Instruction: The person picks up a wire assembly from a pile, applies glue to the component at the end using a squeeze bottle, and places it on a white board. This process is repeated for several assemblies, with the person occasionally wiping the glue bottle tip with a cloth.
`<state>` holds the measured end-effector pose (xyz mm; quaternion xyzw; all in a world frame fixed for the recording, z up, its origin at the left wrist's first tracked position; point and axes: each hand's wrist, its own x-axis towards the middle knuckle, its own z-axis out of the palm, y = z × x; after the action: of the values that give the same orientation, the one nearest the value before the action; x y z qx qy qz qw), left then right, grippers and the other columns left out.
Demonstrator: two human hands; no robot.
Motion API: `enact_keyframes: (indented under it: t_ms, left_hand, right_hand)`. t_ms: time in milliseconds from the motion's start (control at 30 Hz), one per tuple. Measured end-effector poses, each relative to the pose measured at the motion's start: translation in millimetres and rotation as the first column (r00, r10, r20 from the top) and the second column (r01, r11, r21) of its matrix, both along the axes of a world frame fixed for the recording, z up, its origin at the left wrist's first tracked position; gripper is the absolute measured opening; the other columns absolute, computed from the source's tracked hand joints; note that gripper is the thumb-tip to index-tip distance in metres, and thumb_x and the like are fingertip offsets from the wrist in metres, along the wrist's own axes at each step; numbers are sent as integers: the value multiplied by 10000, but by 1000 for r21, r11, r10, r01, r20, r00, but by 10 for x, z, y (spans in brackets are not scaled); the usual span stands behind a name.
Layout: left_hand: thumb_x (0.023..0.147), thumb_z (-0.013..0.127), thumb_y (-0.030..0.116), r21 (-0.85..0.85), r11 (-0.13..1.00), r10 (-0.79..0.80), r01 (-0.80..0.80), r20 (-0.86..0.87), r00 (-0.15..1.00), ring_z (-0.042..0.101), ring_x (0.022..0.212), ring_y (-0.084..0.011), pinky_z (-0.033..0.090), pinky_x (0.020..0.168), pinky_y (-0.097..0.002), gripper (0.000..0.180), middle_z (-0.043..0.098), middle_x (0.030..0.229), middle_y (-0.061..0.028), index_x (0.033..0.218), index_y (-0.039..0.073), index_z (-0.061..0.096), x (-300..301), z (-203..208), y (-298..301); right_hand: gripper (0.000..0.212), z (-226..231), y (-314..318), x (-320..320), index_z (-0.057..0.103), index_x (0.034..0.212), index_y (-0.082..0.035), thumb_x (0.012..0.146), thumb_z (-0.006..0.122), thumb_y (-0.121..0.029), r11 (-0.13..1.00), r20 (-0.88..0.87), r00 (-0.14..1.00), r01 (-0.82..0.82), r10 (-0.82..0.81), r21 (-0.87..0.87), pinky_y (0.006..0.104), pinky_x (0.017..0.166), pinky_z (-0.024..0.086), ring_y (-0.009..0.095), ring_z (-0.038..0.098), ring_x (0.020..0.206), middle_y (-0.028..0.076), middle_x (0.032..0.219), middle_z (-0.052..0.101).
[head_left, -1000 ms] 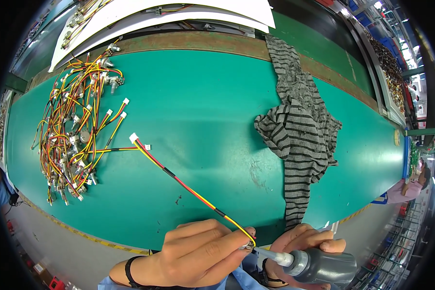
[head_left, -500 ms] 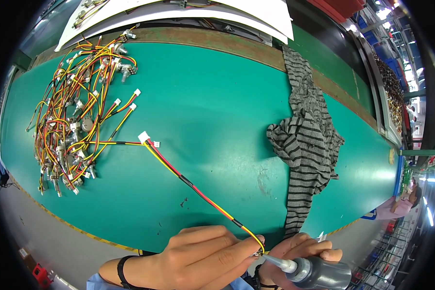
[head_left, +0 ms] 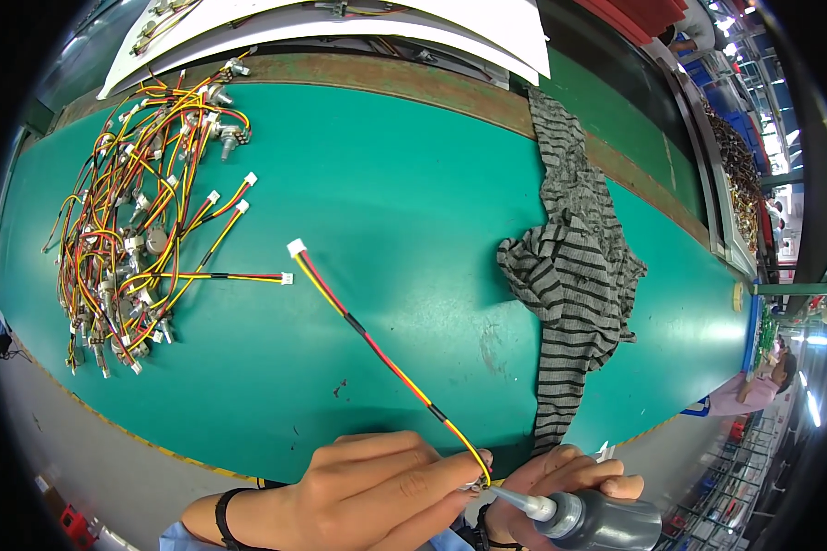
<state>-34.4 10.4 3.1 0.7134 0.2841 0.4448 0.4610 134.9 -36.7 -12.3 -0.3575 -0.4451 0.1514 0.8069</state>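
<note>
Foremost, lower centre of the frame: left hand (head_left: pixel 386 491), one, fingers drawn narrow, the tips pinched on a small metal part (head_left: pixel 481 483), mostly covered. Black band (head_left: pixel 225 523) at the wrist.

Right hand (head_left: pixel 553 473), one, lower right of centre, closed around a dark grey bottle (head_left: pixel 616 522) lying nearly level. Its pale nozzle (head_left: pixel 524 500) points left to the wired end of the part; whether the tip touches or stands just short cannot be told.

Lead (head_left: pixel 390 363), one, red, yellow and black, rising from the part toward upper left; white plug (head_left: pixel 296 248) at its free end, near mid-frame.

Step in hand, as judged: nozzle work at the wired end of the part. The next move seems to call for a firm left pinch, the nozzle in line with the wire joints, and a light, measured squeeze. Risk: a slip of the tip onto the fingers.

Beyond: green mat (head_left: pixel 386 184), its surface marked. Striped cloth (head_left: pixel 579 285), one, crumpled, right of centre. Pile (head_left: pixel 156 241) of similar wired parts, tangled, left.

Farther: wooden edge (head_left: pixel 386 78), across the top; white sheets (head_left: pixel 450 23) above it, with more wired parts. Person in pink (head_left: pixel 749 390), far right.
</note>
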Motion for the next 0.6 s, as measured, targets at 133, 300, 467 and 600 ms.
enact_keyframes:
  t_ms: [133,300,467,600]
  left_hand:
    - [710,664,-56,-66,998,18,-14,53,998,665,626,-232,547,561,-298,246,692,820,-168,954,-77,636,43,-36,-29]
    - [722,653,-56,-72,997,24,-21,40,999,672,632,-235,550,572,-302,240,688,806,-177,959,-87,634,-19,-10,-49]
    - [726,648,-56,-134,991,-21,25,30,999,670,621,-221,542,564,-292,249,679,762,-174,972,-94,633,-35,40,-9]
    - [731,640,-56,-140,989,-42,43,7,999,671,615,-216,540,559,-285,240,671,727,-167,968,-92,632,20,67,16]
  right_hand:
    - [650,-31,-11,63,425,971,34,876,515,-602,1000,2,1000,3,-3,25,283,383,431,181,451,399,143,625,493]
    - [661,-394,-704,1128,419,987,45,866,540,-593,-23,-790,-61,-998,610,60,288,413,469,202,472,404,179,687,536]
    - [383,-169,-840,1179,397,992,17,895,551,-321,620,-331,625,-773,707,-134,288,391,445,238,532,439,195,718,550]
    - [224,-120,-170,414,381,996,-5,918,559,-116,946,94,941,-323,324,-28,288,375,427,265,576,466,207,741,560]
